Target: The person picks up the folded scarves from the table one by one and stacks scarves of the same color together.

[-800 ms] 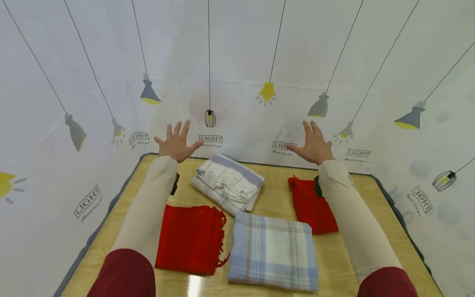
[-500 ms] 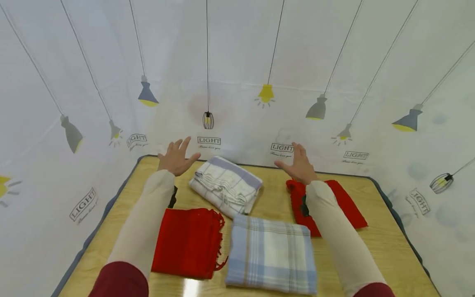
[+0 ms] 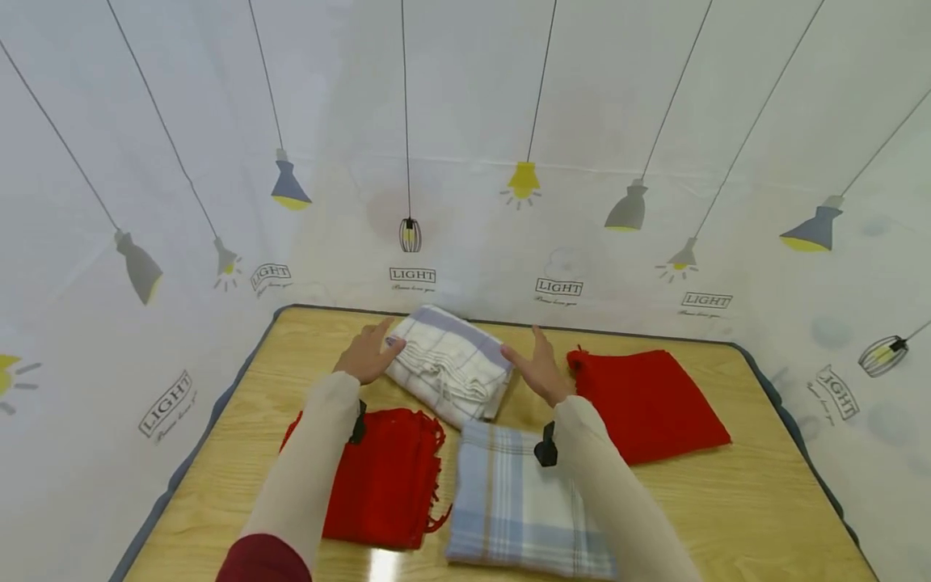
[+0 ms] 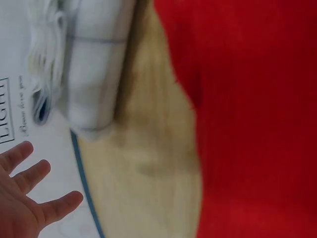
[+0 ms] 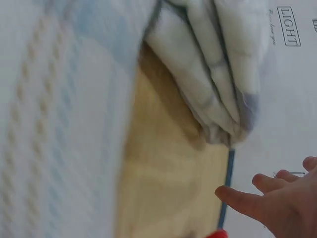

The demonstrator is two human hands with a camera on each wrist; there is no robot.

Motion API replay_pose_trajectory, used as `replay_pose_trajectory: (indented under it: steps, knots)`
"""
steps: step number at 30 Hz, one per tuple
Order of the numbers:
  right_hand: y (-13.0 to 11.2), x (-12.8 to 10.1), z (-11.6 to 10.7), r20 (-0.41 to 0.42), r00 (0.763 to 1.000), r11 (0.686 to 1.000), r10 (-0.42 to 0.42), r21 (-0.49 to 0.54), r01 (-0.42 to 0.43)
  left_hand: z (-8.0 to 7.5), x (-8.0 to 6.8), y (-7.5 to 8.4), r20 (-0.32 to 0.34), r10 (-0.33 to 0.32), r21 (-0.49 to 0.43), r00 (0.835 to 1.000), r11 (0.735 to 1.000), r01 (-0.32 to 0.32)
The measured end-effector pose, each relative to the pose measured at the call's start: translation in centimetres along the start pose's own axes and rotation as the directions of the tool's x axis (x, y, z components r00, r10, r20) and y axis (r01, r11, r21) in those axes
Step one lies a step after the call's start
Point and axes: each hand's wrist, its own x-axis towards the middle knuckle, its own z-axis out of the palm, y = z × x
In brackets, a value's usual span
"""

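A folded white cloth with lavender stripes lies at the middle back of the table, its gathered layers facing front. My left hand hovers at its left end, fingers spread and holding nothing. On the other side my right hand is held at the cloth's right end, thumb and fingers apart, also holding nothing. Both wrist views show a gap between the fingers and this cloth. In the left wrist view the left hand has its fingers stretched out; the right wrist view shows the right hand likewise.
A folded red fringed cloth lies under the left forearm. Front centre is a blue-and-white plaid cloth, partly covered by the right forearm. Another red cloth lies at the right. A white curtain printed with lamps surrounds the wooden table.
Both hands have come down from in front of the curtain and moved inward, to either end of the white striped cloth. The cloths have stayed in place.
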Motion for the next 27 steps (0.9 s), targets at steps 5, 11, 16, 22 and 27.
replay_pose_trajectory:
  steps: [5, 11, 16, 22, 27]
  knots:
    - [0.5, 0.0, 2.3, -0.023, 0.999, 0.982, 0.046, 0.183, -0.041, 2.4, 0.1, -0.7, -0.054, -0.036, -0.095, 0.998, 0.995, 0.031]
    - [0.9, -0.1, 3.7, -0.031, 0.990, 0.917, 0.137, 0.383, -0.115, 4.7, 0.0, -1.1, -0.129, -0.117, -0.264, 0.985, 0.961, 0.080]
    - [1.0, -0.2, 4.4, -0.009, 0.984, 0.829, 0.178, 0.540, -0.145, 6.2, 0.1, -1.9, -0.166, -0.191, -0.264, 0.968, 0.954, 0.143]
    - [1.7, 0.0, 5.4, 0.043, 0.981, 0.707, 0.188, 0.687, -0.166, 6.9, 0.4, -1.9, -0.198, -0.200, -0.299, 0.960, 0.945, 0.135]
    - [2.7, 0.1, 5.9, 0.046, 0.974, 0.691, 0.222, 0.697, -0.190, 6.6, 0.1, -1.4, -0.258, -0.225, -0.349, 0.940, 0.928, 0.127]
